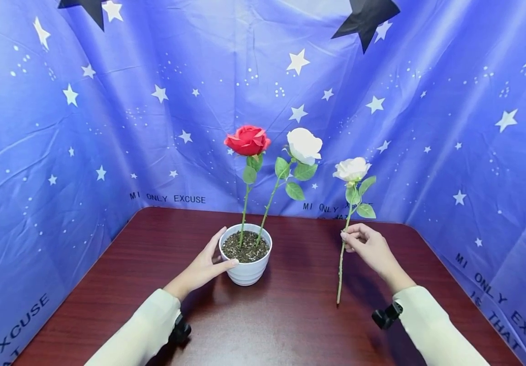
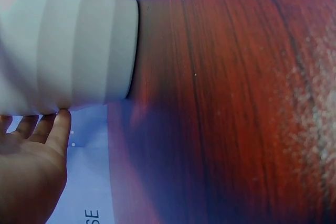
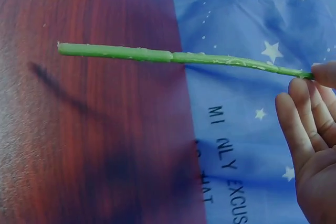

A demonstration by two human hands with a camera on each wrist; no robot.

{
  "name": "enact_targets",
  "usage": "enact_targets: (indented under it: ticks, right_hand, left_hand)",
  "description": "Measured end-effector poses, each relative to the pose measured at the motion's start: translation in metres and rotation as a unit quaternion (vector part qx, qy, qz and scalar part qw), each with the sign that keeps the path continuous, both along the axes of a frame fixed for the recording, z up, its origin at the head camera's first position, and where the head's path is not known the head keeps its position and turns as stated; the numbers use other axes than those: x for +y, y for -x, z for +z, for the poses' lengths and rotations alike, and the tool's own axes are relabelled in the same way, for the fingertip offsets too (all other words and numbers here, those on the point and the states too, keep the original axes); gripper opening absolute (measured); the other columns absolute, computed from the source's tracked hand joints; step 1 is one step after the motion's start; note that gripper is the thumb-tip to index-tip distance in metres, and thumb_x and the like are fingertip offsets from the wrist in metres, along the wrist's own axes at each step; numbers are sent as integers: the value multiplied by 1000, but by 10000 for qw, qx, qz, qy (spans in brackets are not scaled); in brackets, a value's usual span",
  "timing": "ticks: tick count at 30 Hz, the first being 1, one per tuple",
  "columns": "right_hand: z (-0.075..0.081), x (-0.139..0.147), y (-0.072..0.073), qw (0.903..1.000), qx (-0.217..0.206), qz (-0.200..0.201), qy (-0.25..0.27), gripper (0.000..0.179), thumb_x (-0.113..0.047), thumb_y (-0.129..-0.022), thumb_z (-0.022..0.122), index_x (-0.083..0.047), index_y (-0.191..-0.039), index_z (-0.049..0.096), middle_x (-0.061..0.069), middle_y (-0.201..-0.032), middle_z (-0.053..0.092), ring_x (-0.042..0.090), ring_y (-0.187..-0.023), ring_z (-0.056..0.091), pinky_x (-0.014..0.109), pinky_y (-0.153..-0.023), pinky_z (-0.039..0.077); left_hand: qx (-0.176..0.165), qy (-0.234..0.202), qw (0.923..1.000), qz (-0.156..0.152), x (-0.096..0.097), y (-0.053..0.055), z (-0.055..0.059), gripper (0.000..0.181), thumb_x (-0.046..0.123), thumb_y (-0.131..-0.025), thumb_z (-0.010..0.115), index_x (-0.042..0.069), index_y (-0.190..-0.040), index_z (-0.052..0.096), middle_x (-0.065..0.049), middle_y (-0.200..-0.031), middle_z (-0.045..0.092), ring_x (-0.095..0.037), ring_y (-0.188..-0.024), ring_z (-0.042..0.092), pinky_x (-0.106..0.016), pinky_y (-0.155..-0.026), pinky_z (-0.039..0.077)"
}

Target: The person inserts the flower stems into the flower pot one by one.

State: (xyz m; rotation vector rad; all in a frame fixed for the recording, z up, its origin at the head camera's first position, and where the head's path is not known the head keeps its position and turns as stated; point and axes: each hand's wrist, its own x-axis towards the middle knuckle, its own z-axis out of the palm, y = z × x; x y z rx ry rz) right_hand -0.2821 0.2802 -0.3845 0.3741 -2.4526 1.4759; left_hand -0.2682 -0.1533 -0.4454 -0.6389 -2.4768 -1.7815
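A white ribbed flowerpot (image 1: 248, 274) filled with dark soil stands on the table. Rising from the soil are a red rose (image 1: 247, 141) and a white rose (image 1: 305, 146), both with green leaves. My left hand (image 1: 205, 267) holds the pot at its left side, thumb at the front rim; the left wrist view shows fingertips touching the pot wall (image 2: 79, 45). To the right of the pot, my right hand (image 1: 372, 249) pinches another white rose (image 1: 352, 169) by its stem (image 3: 136, 53). That rose is nearly upright, its bare stem end above the table.
The dark red wooden table (image 1: 263, 325) bears only the pot among the things I see. A blue star-printed cloth (image 1: 226, 66) hangs close behind the table's far edge and along both sides. Black devices (image 1: 387, 315) are strapped at both wrists.
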Motion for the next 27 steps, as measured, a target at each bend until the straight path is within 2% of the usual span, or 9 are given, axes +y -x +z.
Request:
enact_targets:
  ticks: [5,14,22,27]
  right_hand:
    - [13,-8,-1,9992,345,66,-193,23,-19,-96,71,2,-105,65,12,-85,71,17,-72,69,30,-67,59]
    - [32,-22,-5,9943,1018,142,-282,14,-14,-96,70,-2,-101,65,11,-80,69,14,-70,67,19,-63,51]
    - [72,-49,-34,9920,1195,187,-372,10,-2,-95,67,6,-101,63,21,-81,68,23,-70,68,18,-61,50]
    - [80,-55,-34,9912,1261,274,-285,10,-3,-95,67,5,-101,63,21,-82,68,25,-72,69,18,-63,51]
  left_hand:
    - [-34,6,10000,3,0,0,1,95,23,-90,77,16,-161,15,-12,-161,26,-31,-141,37,-51,-112,36]
    - [6,-34,10000,-34,-1,-1,4,94,23,-90,77,16,-161,15,-13,-161,26,-31,-141,37,-52,-112,36]
    - [-18,-3,10000,-46,0,-1,4,94,23,-91,77,15,-161,15,-13,-161,27,-31,-139,39,-51,-112,36]
    - [-65,19,10000,-18,0,-2,4,94,24,-91,77,16,-161,15,-12,-161,27,-30,-139,40,-50,-113,36]
